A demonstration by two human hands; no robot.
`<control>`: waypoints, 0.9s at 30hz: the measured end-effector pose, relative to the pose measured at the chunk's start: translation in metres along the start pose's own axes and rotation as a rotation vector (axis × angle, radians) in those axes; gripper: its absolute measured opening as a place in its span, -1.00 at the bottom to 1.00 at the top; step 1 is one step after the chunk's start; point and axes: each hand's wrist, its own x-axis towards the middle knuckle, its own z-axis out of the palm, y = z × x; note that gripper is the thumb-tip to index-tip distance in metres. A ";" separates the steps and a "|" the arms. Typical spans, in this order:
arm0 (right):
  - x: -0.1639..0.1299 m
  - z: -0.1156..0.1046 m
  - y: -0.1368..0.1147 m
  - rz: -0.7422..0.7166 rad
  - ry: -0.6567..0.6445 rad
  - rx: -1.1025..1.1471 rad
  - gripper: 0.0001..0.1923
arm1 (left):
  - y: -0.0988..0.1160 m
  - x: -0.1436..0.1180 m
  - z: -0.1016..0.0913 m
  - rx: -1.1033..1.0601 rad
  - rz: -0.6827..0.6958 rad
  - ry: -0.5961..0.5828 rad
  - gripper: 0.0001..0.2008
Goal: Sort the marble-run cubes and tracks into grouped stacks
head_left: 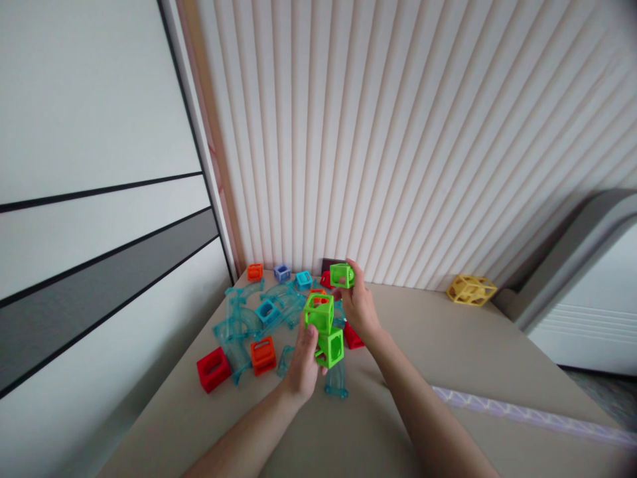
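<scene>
While both forearms reached in from the near edge of the worktop [418, 318], each hand was loaded. The left hand [301, 365] had its fingers wrapped around a pair of bright green openwork blocks, thumb pressed to the side. The upper green block [319, 314] sat slightly left of the lower green block [331, 348], and the two touched; whether they were locked together could not be told. The right hand [361, 307] pinched a third green block [341, 275], held farther toward the far edge and apart from the pair. All three were held above the worktop's middle.

Translucent teal track pieces [237, 355] lay in an overlapping heap toward the left edge, with a blue block [267, 312] among them. One curved track piece [337, 383] lay nearer the near edge, below the left hand's blocks in view. A red block [213, 370] and an orange block [263, 356] sat on the near side of the heap, the red one closer to the left edge. Near the far left corner, a second orange block [255, 272], a periwinkle block [282, 273] and a cyan block [303, 280] stood in a row along the far edge. Another red block [353, 337] was partly hidden by the right forearm. A yellow openwork block [471, 291] rested near the far right corner, and a lilac patterned strip [532, 416] ran toward the right edge.
</scene>
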 end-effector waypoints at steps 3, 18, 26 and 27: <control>-0.005 -0.009 -0.006 0.002 0.023 -0.059 -0.47 | 0.005 0.003 0.001 -0.027 0.049 0.040 -0.50; -0.075 -0.015 0.023 -0.105 -0.181 -0.024 -0.46 | 0.026 0.012 0.010 -0.097 0.283 0.188 -0.51; -0.091 -0.022 0.016 -0.117 -0.345 0.067 -0.56 | 0.034 0.013 0.015 -0.095 0.283 0.237 -0.45; -0.092 -0.022 0.014 -0.133 -0.365 0.082 -0.55 | 0.034 0.013 0.015 -0.092 0.281 0.238 -0.45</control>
